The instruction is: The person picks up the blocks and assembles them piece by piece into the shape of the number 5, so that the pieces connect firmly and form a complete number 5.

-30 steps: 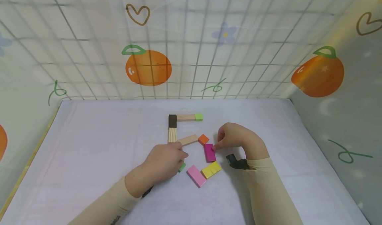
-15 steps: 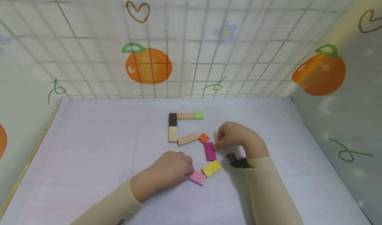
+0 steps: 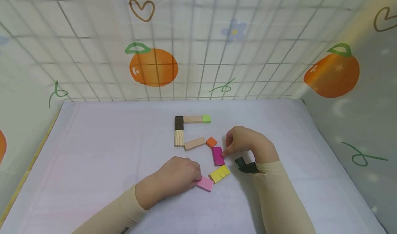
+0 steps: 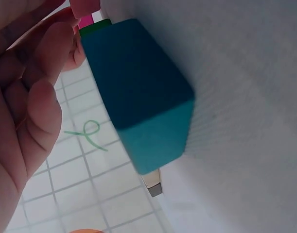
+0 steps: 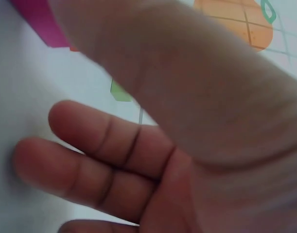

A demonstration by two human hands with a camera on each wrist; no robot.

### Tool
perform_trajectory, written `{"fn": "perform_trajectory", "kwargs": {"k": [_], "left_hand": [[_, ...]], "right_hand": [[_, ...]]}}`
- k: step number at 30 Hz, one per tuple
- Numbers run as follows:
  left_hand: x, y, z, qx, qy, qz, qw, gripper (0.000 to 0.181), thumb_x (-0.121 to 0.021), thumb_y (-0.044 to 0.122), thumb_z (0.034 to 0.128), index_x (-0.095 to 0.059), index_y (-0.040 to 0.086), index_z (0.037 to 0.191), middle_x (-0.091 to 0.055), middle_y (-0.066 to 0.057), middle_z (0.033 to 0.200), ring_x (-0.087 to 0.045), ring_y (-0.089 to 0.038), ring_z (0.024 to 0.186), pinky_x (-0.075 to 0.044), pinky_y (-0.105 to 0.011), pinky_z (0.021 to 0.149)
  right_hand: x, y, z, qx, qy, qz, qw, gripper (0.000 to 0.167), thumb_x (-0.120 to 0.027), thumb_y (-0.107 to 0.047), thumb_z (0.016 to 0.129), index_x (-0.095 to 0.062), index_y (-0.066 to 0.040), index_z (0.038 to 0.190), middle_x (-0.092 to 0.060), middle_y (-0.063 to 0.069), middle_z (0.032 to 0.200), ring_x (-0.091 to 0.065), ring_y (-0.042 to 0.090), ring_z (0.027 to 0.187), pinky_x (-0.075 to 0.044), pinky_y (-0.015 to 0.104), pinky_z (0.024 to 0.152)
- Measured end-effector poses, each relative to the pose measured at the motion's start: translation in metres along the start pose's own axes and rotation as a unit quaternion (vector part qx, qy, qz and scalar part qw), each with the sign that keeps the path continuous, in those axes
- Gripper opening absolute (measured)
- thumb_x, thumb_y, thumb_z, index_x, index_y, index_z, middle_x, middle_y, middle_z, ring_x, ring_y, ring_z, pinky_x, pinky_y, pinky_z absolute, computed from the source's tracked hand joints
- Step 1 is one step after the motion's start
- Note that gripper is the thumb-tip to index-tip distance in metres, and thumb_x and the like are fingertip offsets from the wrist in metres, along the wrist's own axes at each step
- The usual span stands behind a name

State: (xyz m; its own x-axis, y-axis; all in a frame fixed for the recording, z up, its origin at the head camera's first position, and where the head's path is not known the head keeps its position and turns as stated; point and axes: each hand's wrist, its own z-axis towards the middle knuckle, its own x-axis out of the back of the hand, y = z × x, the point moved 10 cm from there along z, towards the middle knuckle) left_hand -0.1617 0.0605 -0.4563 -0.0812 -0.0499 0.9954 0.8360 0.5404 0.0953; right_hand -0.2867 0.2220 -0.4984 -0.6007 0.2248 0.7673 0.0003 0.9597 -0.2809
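Note:
A pink block (image 3: 205,183) lies at the near end of a line of blocks, and my left hand (image 3: 173,175) pinches its left end. Under that hand, the left wrist view has a large teal block (image 4: 138,87) with a bit of a green block (image 4: 96,27) behind it; from the head both are hidden. My right hand (image 3: 246,142) touches the right edge of a magenta block (image 3: 218,156) with a thumb, its other fingers loosely bent. Between the pink and magenta blocks lies a yellow block (image 3: 220,173).
Farther back, an orange block (image 3: 212,142), a tan plank (image 3: 194,144), a striped wood block (image 3: 179,138), a dark brown block (image 3: 179,123), a second tan plank (image 3: 192,119) and a lime block (image 3: 206,119) continue the line. A patterned cloth wall (image 3: 192,54) stands behind the table.
My left hand moved right from above the green block to the pink block, whose left end has swung toward the hand, turning the block flatter. The right hand stays at the magenta block.

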Motion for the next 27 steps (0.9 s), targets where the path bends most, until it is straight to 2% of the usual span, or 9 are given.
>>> {"fn": "perform_trajectory", "kwargs": {"k": [7, 10, 13, 16, 18, 20, 22, 27], "left_hand": [[0.001, 0.003, 0.001, -0.01, -0.005, -0.01, 0.9999, 0.006, -0.074, 0.028, 0.0915, -0.079, 0.03, 0.094, -0.069, 0.014, 0.09, -0.062, -0.004, 0.077, -0.049, -0.021, 0.064], [0.002, 0.004, 0.001, -0.01, -0.001, -0.02, 0.9998, 0.011, -0.072, 0.03, 0.0925, -0.079, 0.03, 0.101, -0.071, 0.014, 0.1, -0.065, -0.006, 0.089, -0.052, -0.024, 0.07], [0.001, 0.01, 0.001, -0.024, -0.003, -0.028, 0.9993, 0.031, -0.072, 0.037, 0.0923, -0.073, 0.03, 0.122, -0.068, 0.012, 0.127, -0.063, -0.008, 0.11, -0.054, -0.028, 0.085], [-0.005, 0.021, 0.0, -0.047, -0.018, -0.031, 0.9983, 0.059, -0.072, 0.048, 0.0903, -0.057, 0.029, 0.144, -0.05, 0.009, 0.153, -0.052, -0.013, 0.134, -0.049, -0.034, 0.103], [-0.01, 0.028, -0.001, -0.059, -0.035, -0.031, 0.9971, 0.074, -0.071, 0.054, 0.0888, -0.044, 0.029, 0.153, -0.037, 0.008, 0.162, -0.042, -0.015, 0.145, -0.043, -0.04, 0.111], [-0.015, 0.032, -0.002, -0.061, -0.051, -0.034, 0.9963, 0.083, -0.07, 0.058, 0.0878, -0.036, 0.029, 0.157, -0.03, 0.007, 0.165, -0.033, -0.018, 0.151, -0.037, -0.046, 0.117], [-0.019, 0.034, -0.003, -0.058, -0.064, -0.036, 0.9956, 0.086, -0.07, 0.06, 0.0873, -0.032, 0.03, 0.159, -0.03, 0.008, 0.165, -0.029, -0.019, 0.153, -0.034, -0.049, 0.119], [-0.027, 0.034, -0.003, -0.052, -0.085, -0.038, 0.9943, 0.085, -0.07, 0.061, 0.0863, -0.034, 0.031, 0.157, -0.035, 0.01, 0.163, -0.031, -0.018, 0.152, -0.032, -0.049, 0.12]], "right_hand": [[0.0, -0.001, -0.003, 0.004, -0.007, -0.002, 1.0, 0.036, -0.09, -0.042, 0.071, -0.068, -0.016, 0.085, -0.063, 0.003, 0.084, -0.057, 0.021, 0.082, -0.047, 0.033, 0.068], [0.0, 0.0, -0.007, 0.002, -0.013, -0.003, 0.9999, 0.039, -0.09, -0.043, 0.071, -0.067, -0.015, 0.084, -0.062, 0.003, 0.082, -0.057, 0.021, 0.081, -0.047, 0.033, 0.067], [-0.001, 0.004, -0.011, -0.006, -0.023, -0.001, 0.9997, 0.041, -0.091, -0.043, 0.069, -0.066, -0.014, 0.083, -0.062, 0.004, 0.08, -0.058, 0.021, 0.08, -0.047, 0.033, 0.066], [-0.003, 0.007, -0.013, -0.008, -0.029, 0.002, 0.9995, 0.043, -0.092, -0.044, 0.067, -0.064, -0.013, 0.081, -0.061, 0.004, 0.077, -0.059, 0.021, 0.078, -0.047, 0.033, 0.064], [-0.003, 0.007, -0.013, -0.003, -0.03, 0.004, 0.9995, 0.044, -0.091, -0.044, 0.067, -0.064, -0.013, 0.08, -0.061, 0.003, 0.077, -0.059, 0.021, 0.076, -0.046, 0.033, 0.064], [-0.004, 0.006, -0.012, 0.004, -0.03, 0.003, 0.9995, 0.044, -0.091, -0.045, 0.066, -0.063, -0.013, 0.079, -0.061, 0.003, 0.076, -0.059, 0.02, 0.075, -0.046, 0.033, 0.064], [-0.005, 0.005, -0.012, 0.007, -0.03, 0.005, 0.9995, 0.045, -0.091, -0.045, 0.066, -0.063, -0.013, 0.08, -0.061, 0.003, 0.076, -0.059, 0.02, 0.076, -0.046, 0.033, 0.064], [-0.007, 0.006, -0.012, -0.001, -0.035, 0.012, 0.9993, 0.046, -0.092, -0.045, 0.065, -0.063, -0.013, 0.082, -0.062, 0.004, 0.078, -0.059, 0.021, 0.078, -0.048, 0.034, 0.065]]}}
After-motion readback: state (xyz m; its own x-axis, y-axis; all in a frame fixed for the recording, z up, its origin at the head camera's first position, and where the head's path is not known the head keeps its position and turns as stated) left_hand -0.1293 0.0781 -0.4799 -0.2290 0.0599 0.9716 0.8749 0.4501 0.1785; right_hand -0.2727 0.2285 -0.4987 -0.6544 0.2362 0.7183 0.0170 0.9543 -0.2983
